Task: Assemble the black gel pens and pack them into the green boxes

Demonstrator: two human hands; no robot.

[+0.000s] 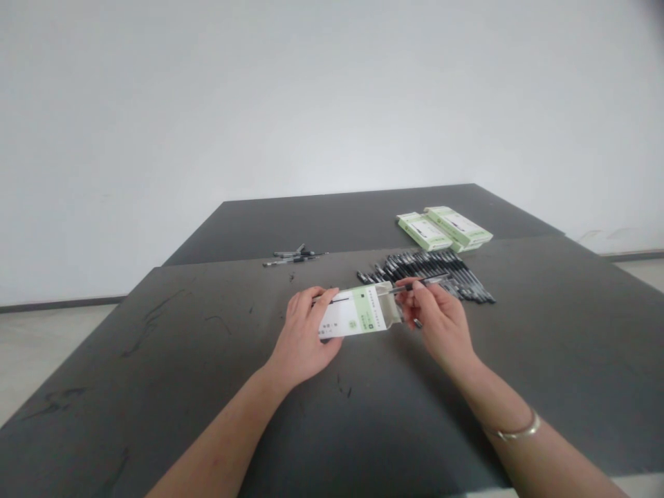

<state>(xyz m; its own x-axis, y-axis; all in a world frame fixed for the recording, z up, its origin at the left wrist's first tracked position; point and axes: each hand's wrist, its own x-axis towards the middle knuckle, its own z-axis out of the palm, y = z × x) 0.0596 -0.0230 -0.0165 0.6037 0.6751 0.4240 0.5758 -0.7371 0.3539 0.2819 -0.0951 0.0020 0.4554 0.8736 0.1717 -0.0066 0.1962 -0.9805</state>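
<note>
My left hand (306, 335) is wrapped round a white and green cardboard box (353, 312), held above the dark table with its open end facing right. In my right hand (438, 315), pinched between thumb and fingers, is a black pen (407, 286) whose left tip lies at the box's open end. Another dark piece shows below the right fingers, too small to make out. Just behind the right hand, a row of many black pens (440, 266) lies on the table.
Stacked green and white boxes (459, 225) lie at the back right of the table (207, 387). A few loose pens (295, 256) lie at the back, left of the pen row. A pale wall (311, 97) stands behind the table.
</note>
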